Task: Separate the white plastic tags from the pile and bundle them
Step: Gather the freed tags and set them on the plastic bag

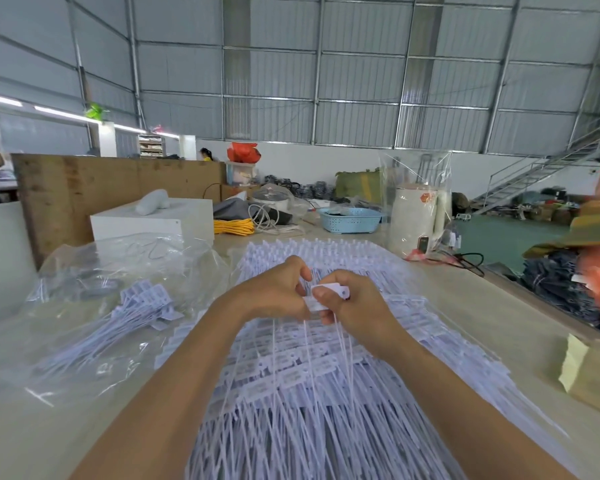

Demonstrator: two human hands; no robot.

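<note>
Head view: a small stack of white tags is pinched between the curled fingers of the left hand and right hand above the pile, tails hanging, seemingly so heads are aligned for bundling.

A pale tabletop is seen carrying a broad pile of white plastic tags spread down its middle. To the left of the pile, a smaller bunch of tags is laid on crumpled clear plastic sheeting. Farther back, a white box, a coil of yellow cord, a blue perforated basket and a white container wrapped in clear plastic are set. A brown paper packet is placed at the right edge.
</note>
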